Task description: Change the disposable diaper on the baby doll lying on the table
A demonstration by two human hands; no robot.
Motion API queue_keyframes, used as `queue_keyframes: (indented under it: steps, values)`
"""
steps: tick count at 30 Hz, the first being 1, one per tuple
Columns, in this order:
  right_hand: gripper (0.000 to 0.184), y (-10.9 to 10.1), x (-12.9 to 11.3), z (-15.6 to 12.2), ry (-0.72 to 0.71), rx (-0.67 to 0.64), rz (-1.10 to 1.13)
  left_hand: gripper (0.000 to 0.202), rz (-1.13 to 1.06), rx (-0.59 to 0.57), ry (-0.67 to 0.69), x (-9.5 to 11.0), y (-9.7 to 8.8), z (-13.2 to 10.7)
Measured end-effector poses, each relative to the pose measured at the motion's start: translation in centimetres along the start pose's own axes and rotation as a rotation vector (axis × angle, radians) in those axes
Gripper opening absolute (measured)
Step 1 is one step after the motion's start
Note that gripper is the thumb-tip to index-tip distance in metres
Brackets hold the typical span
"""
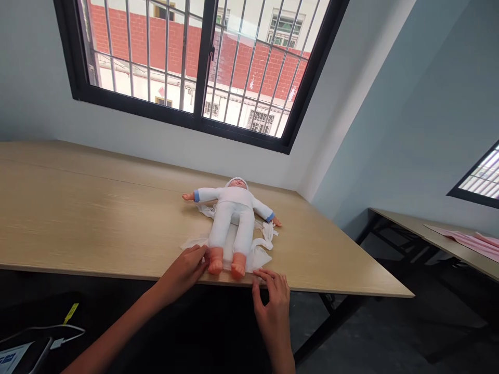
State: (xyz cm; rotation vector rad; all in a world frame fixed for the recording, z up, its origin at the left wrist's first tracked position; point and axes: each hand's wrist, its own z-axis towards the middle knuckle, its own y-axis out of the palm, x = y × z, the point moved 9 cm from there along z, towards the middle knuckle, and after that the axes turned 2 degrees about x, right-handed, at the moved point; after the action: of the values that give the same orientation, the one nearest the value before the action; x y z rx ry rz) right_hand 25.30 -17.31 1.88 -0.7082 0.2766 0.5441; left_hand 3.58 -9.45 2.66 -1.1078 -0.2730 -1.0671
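A baby doll point(235, 208) in a white suit with blue cuffs lies on its back, arms spread and bare feet towards me at the table's front edge. Under its legs and hips spreads a thin, crumpled white cloth point(259, 255). My left hand point(191, 265) is closed at the cloth's near left side, fingertips beside one foot of the doll. On the other side, my right hand point(272, 296) pinches the near right edge of the cloth between thumb and fingers at the table edge. The exact grip of the left fingertips is partly hidden.
The wooden table point(109, 218) stands against the wall beneath a barred window point(200, 62). A second table point(405, 221) at the right carries pink striped fabric point(468, 241). At lower left lie a device point(27, 358) and a white cable point(76, 335).
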Motion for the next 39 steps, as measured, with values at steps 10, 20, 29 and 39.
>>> queue_keyframes:
  steps: [10,20,29,39]
  values:
    - [0.021,-0.3,1.4,-0.8,0.081,0.012,-0.062,0.01,-0.13,0.387,0.114,4.9,-1.6,-4.1]
    - [0.016,-0.3,2.1,-1.5,-0.06,-0.055,-0.075,0.041,-0.023,-0.181,0.0,6.8,9.1,-3.2]
    - [0.008,-0.4,0.6,-1.7,-0.067,-0.093,-0.246,0.038,-0.098,-0.21,-0.004,5.2,11.8,-2.2]
    - [0.015,-0.4,-0.2,-1.3,0.033,-0.201,-0.24,0.028,0.393,-0.18,0.124,6.6,12.2,-1.2]
